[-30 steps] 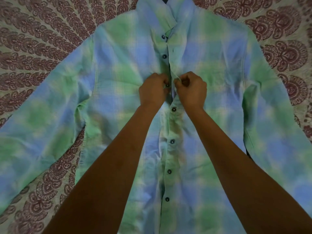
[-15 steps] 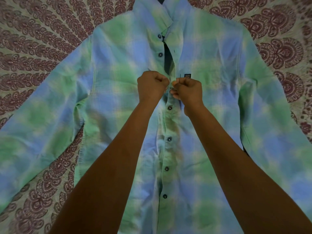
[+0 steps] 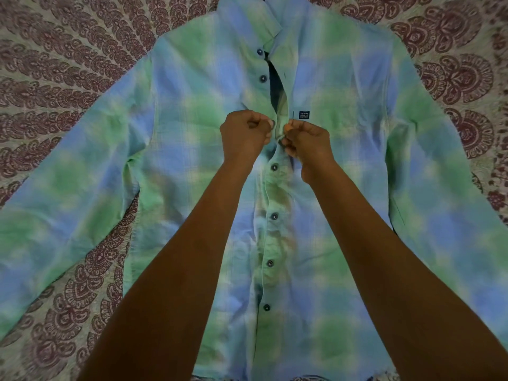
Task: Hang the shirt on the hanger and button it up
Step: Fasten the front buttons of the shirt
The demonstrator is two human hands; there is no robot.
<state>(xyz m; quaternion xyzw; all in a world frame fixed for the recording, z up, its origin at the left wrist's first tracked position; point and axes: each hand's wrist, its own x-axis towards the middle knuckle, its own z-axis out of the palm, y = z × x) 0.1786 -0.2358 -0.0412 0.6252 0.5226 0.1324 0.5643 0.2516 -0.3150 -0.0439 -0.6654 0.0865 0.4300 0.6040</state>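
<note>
Shirt (image 3: 343,78) is flat on the bedspread (image 3: 68,50), my left hand (image 3: 244,138) pinching its button side and my right hand (image 3: 308,144) pinching the hole side mid-chest, so I'd pull both taut and tip the button through sideways.

I am at home by the look of it, most likely in a bedroom. A pale cotton bedspread printed with rows of maroon paisley fans (image 3: 68,64) fills the frame from the upper left corner across to the right edge, and shows again at the lower left. It lies soft and a little rumpled. My green and blue checked cotton shirt (image 3: 192,111) is spread flat on it, sleeves out. The light is dim. Whether a bed lies under the cloth I cannot tell.
</note>
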